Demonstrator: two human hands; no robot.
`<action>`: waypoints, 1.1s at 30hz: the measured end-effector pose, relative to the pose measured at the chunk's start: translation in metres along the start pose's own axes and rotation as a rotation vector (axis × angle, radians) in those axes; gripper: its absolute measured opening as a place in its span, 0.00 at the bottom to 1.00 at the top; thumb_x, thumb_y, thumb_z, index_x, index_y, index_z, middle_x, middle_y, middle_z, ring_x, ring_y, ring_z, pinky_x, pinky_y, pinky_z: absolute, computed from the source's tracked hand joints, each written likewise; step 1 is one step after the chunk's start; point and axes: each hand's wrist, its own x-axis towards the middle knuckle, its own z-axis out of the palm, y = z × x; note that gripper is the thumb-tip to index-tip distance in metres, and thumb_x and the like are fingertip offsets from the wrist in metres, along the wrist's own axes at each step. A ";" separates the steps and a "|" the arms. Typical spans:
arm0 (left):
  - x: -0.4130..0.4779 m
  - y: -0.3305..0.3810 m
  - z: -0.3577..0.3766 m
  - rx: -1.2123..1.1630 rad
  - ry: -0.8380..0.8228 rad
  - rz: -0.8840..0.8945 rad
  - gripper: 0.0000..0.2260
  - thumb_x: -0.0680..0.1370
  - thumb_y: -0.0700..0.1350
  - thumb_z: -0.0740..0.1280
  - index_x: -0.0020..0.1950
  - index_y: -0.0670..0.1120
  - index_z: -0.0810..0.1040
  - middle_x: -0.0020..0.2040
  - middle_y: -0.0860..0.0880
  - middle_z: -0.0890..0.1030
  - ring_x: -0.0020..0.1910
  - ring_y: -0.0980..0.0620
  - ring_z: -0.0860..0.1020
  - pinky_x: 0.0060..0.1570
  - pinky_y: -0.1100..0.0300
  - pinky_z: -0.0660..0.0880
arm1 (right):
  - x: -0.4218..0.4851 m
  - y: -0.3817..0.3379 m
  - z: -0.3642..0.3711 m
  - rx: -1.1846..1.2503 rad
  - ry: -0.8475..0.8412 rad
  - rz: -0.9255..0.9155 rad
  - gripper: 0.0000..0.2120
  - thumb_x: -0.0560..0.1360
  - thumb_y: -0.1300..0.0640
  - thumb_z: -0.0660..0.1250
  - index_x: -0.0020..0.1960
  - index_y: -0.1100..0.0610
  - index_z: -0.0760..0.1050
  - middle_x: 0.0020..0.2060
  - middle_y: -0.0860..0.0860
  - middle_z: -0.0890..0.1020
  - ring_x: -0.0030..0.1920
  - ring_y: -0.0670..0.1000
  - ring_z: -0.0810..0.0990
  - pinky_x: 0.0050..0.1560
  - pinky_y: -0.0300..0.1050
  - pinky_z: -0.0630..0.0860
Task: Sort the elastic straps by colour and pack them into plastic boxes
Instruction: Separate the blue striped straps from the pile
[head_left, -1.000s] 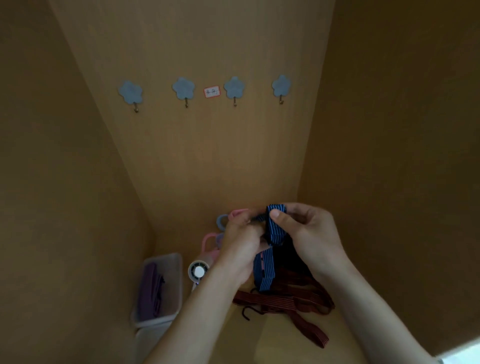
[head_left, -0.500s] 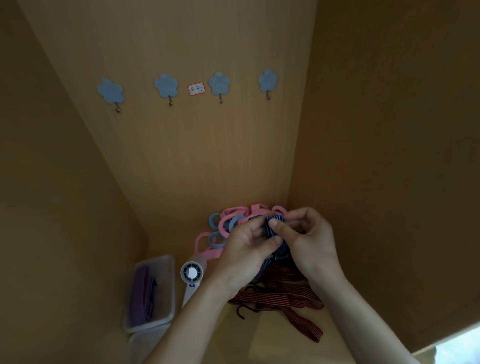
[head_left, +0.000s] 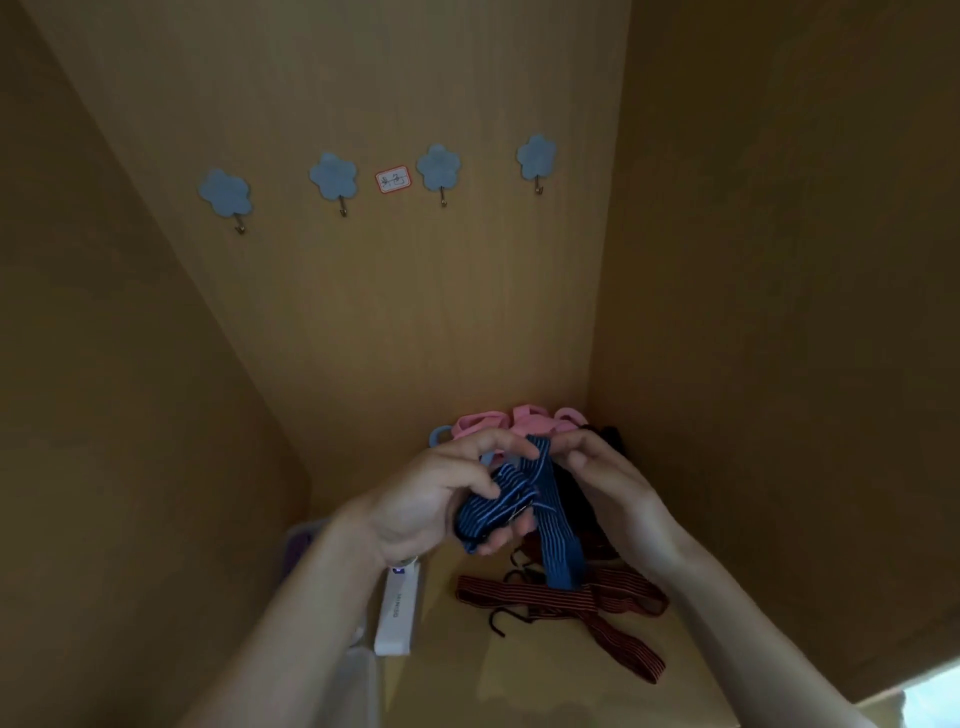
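The red straps (head_left: 571, 597) lie tangled on the wooden floor of a cupboard, and their thin dark hook ends curl out on their left side.

The blue strap (head_left: 498, 509), dark with pale stripes, is held in both hands just above the red straps. One long loop of it hangs down and overlaps them; whether it touches them cannot be told.

The left hand (head_left: 431, 499) is above and left of the red straps. Its fingers are curled under the folded bundle of the blue strap, and its thumb presses on top.

The right hand (head_left: 613, 483) is above the red straps, towards their right. Its thumb and forefinger pinch the upper end of the blue strap, and its other fingers are loosely bent behind.

Pink bands (head_left: 524, 423) are heaped behind the red straps, against the back wall, with a pale blue band (head_left: 439, 434) at their left. A dark bundle (head_left: 608, 436) lies behind the red straps too, to the right of the pink bands.

A white device (head_left: 397, 613) lies just left of the red straps. Farther left, a clear box (head_left: 298, 535) with something purple inside shows past the left forearm.

High above the red straps, four blue flower hooks (head_left: 439, 166) and a small label (head_left: 393, 179) are stuck on the back wall.
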 end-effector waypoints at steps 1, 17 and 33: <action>-0.003 0.002 -0.007 0.031 -0.031 -0.036 0.23 0.72 0.35 0.60 0.67 0.44 0.68 0.43 0.32 0.79 0.34 0.43 0.75 0.29 0.57 0.71 | 0.005 0.000 0.000 -0.024 -0.037 0.006 0.20 0.76 0.42 0.64 0.54 0.59 0.74 0.52 0.54 0.80 0.58 0.57 0.78 0.64 0.57 0.69; -0.027 0.021 -0.022 0.886 0.025 -0.422 0.15 0.70 0.38 0.61 0.53 0.38 0.80 0.41 0.43 0.82 0.35 0.49 0.77 0.41 0.50 0.72 | 0.034 -0.002 0.023 -0.319 -0.611 0.321 0.18 0.77 0.52 0.62 0.57 0.65 0.78 0.52 0.55 0.82 0.55 0.54 0.80 0.61 0.47 0.71; -0.006 -0.045 -0.014 0.869 0.762 0.082 0.11 0.82 0.37 0.60 0.60 0.53 0.70 0.42 0.54 0.76 0.36 0.58 0.75 0.32 0.68 0.68 | 0.008 -0.009 0.067 -1.392 -0.058 -0.361 0.13 0.78 0.51 0.64 0.60 0.56 0.73 0.45 0.53 0.83 0.42 0.58 0.82 0.35 0.48 0.74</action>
